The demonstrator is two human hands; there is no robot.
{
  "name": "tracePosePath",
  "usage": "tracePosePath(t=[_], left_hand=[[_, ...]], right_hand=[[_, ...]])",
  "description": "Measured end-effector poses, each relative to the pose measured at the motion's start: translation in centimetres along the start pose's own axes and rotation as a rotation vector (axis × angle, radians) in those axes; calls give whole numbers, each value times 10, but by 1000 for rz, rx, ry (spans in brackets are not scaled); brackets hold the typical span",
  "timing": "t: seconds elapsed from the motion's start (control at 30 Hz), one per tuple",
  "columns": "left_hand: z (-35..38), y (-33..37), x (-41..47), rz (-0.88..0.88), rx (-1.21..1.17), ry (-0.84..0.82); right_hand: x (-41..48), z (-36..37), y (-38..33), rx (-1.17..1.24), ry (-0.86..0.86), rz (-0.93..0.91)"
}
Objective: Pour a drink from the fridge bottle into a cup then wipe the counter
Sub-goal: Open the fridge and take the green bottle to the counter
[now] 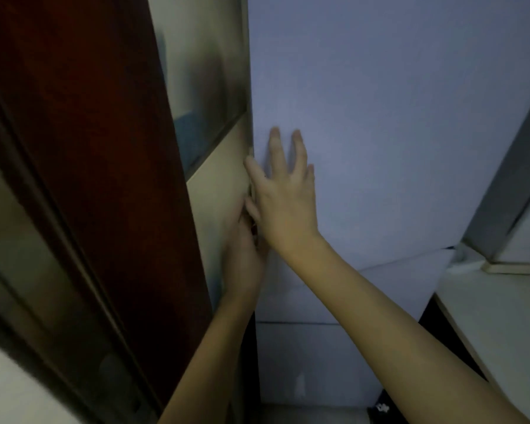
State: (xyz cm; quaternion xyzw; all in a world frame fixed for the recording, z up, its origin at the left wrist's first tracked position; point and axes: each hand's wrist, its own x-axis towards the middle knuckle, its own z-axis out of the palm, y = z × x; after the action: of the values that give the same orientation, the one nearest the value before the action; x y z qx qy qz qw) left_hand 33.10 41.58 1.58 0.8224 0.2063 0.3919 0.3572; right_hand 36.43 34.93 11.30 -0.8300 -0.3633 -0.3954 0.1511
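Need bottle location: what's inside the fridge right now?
Nothing inside shows: the fridge door covers the interior, so the contents are hidden. The right hand lies flat on the door; the left hand is at its left edge, fingers partly covered.

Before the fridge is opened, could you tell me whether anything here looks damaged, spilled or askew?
Nothing stands out. The fridge door looks shut and unmarked; the right hand lies spread on it, the left hand at its left edge. The picture is dim, so small marks could escape.
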Motion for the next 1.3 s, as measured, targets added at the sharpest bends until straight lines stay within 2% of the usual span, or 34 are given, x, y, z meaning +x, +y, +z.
tracePosePath(t=[0.17, 0.27, 0.47, 0.77, 0.93, 1.03, 1.13, 1.23, 1.3], left_hand=[[-16, 18, -52, 1, -42, -35], [-13, 36, -87, 1, 25, 21], [-10, 76, -139, 9, 39, 34], [12, 139, -217, 31, 174, 67], [18, 172, -249, 46, 203, 7], [18, 180, -261, 72, 106, -154], [6, 177, -267, 173, 134, -293], [-14, 175, -266, 223, 191, -308], [-28, 174, -258, 214, 235, -296]], right_hand=[[-35, -38, 1, 47, 78, 79], [-53, -60, 11, 110, 132, 89], [-80, -112, 38, 138, 188, 13], [-131, -190, 73, 138, 104, 45], [-159, -225, 88, 119, 42, 121], [-175, -243, 101, 99, 24, 153], [-190, -255, 114, 27, 130, 184], [-199, -263, 115, -35, 286, 105], [-201, -266, 110, 1, 284, 51]])
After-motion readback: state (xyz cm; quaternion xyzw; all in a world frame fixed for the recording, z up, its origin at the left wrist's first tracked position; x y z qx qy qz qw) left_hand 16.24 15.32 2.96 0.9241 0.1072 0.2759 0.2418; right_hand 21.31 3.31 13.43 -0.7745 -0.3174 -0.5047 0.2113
